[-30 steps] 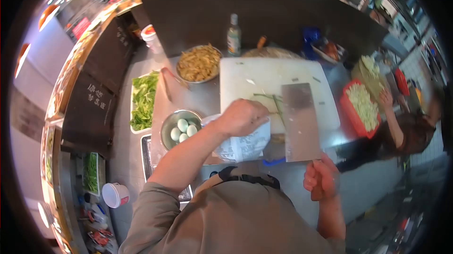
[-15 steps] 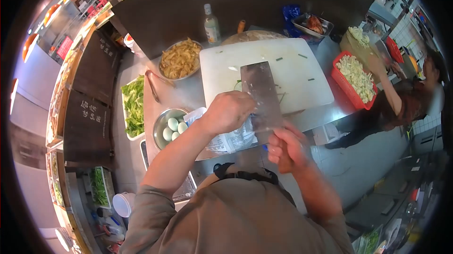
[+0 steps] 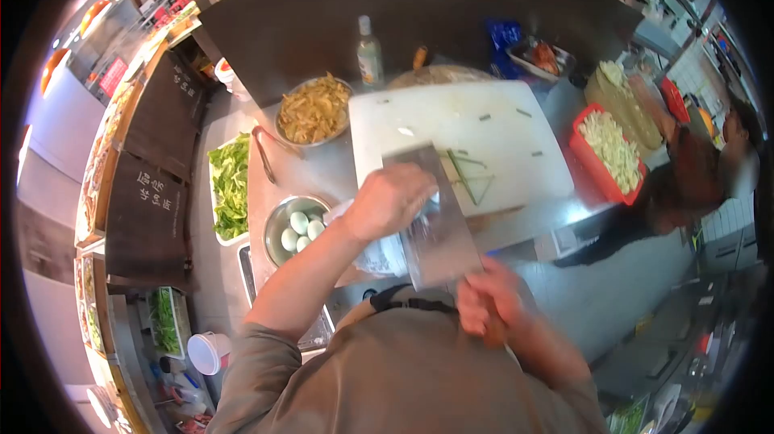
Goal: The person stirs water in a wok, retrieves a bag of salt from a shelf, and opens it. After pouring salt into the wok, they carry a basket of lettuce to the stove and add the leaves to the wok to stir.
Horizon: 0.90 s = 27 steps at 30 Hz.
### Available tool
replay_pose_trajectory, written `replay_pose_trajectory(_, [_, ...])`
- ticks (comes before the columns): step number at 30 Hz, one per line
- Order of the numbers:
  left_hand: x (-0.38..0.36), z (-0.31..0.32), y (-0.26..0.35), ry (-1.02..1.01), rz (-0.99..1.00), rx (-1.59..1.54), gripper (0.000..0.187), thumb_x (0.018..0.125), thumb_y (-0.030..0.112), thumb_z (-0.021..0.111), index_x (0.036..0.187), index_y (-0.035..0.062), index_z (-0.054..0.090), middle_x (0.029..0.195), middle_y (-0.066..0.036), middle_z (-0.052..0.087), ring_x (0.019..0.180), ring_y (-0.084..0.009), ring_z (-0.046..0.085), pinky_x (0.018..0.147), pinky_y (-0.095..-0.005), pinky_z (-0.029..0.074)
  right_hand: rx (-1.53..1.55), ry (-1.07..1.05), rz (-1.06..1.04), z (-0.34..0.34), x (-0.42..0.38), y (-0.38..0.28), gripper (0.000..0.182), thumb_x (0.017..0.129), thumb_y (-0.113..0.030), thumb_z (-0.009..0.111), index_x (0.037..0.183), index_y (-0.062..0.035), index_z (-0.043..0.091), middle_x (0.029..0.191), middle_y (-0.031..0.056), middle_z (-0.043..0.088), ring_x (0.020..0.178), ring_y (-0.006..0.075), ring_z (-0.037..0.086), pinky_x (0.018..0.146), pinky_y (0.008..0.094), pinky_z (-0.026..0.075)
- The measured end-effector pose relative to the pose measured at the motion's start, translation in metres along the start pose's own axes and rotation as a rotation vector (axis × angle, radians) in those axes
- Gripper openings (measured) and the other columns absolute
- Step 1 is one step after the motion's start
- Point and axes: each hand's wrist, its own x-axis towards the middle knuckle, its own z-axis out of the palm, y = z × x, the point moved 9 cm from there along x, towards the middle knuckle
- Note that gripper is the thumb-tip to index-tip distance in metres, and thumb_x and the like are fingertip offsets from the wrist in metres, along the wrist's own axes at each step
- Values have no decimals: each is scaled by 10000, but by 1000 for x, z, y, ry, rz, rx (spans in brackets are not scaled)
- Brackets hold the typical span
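My right hand [image 3: 492, 297] is wrapped round the handle of a broad cleaver [image 3: 443, 245], its blade tilted over the front edge of the white cutting board [image 3: 395, 116]. My left hand [image 3: 395, 200] is closed, fingertips pressed together over the blade's upper part; I cannot tell what is in them. Beyond the blade, thin green stalks [image 3: 463, 176] lie on the board, with a few short green bits farther back. A white plastic bag [image 3: 383, 257] sits partly hidden under the left hand and the blade.
Left of the board stand a bowl of pale eggs [image 3: 298, 228], tongs [image 3: 262, 152] and a bowl of brown food strips [image 3: 313, 112]. A glass bottle [image 3: 369, 55] is behind. Right is a red basket [image 3: 584, 144] of chopped pale vegetable, beside another person [image 3: 685, 176].
The cleaver has come back toward my body, uncovering green stalks on the board. My right hand has lowered; my left stays closed and now overlaps the blade.
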Motion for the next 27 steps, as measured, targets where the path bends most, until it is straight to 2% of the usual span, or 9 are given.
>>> replay_pose_trajectory(8, [4,-22,-6,129,-104,-54,52,828,82,631,852,37,638,729,-109,574,666,-301,584,604,-380,492,149,-165,-11,-12,64,-15,265,952,-105,431,1216,-102,452,697,29,464,492,116,426,443,296,402])
replay_pose_trajectory(11, [-4,-29,-12,233,-109,-49,66,836,92,629,865,34,637,742,-110,578,673,-293,587,593,-377,489,-255,20,-222,-28,28,-65,260,946,-126,460,1202,-95,489,710,30,496,477,131,448,459,303,432])
replay_pose_trajectory(16, [-7,-35,-9,255,-129,-105,77,847,92,617,879,25,637,775,-109,600,717,-289,602,639,-365,501,-1744,579,-695,-18,24,-177,335,847,-172,592,1161,-59,558,749,120,550,571,259,598,554,395,496])
replay_pose_trajectory(19, [-10,-39,-12,274,-165,-124,86,855,103,610,881,25,637,786,-107,605,726,-288,604,647,-361,502,-2297,861,-823,-55,56,-204,352,797,-166,621,1119,-39,561,810,165,574,686,343,625,630,449,500])
replay_pose_trajectory(20, [-12,-39,-13,273,-179,-126,95,860,113,607,886,26,636,789,-108,606,729,-288,606,650,-362,502,-2243,866,-657,-62,68,-205,285,791,-159,618,1045,-36,577,902,198,591,850,398,602,712,492,485])
replay_pose_trajectory(23, [-17,-44,-17,259,-229,-143,122,874,144,599,902,30,633,802,-111,611,739,-292,611,660,-366,502,-2420,789,-768,-99,88,-198,360,795,-199,622,1129,-73,573,868,203,565,910,396,573,749,492,462])
replay_pose_trajectory(24, [-20,-49,-17,243,-255,-154,130,879,155,596,907,33,632,808,-112,613,743,-294,613,663,-368,502,-2381,684,-967,-84,77,-188,306,795,-159,626,1073,-37,583,877,223,561,958,411,541,810,510,438])
replay_pose_trajectory(26, [-27,-57,-20,241,-305,-163,142,887,172,592,916,38,631,819,-115,617,749,-300,616,668,-372,502,-2111,521,-1392,-38,44,-171,329,755,-90,649,1064,-1,581,992,211,573,859,348,581,720,459,494])
replay_pose_trajectory(27, [-31,-59,-22,249,-328,-164,146,890,180,591,919,42,631,824,-116,619,752,-303,618,670,-374,502,-1888,466,-1262,-20,33,-157,343,766,-84,653,1082,24,572,1004,201,584,825,305,599,667,406,506])
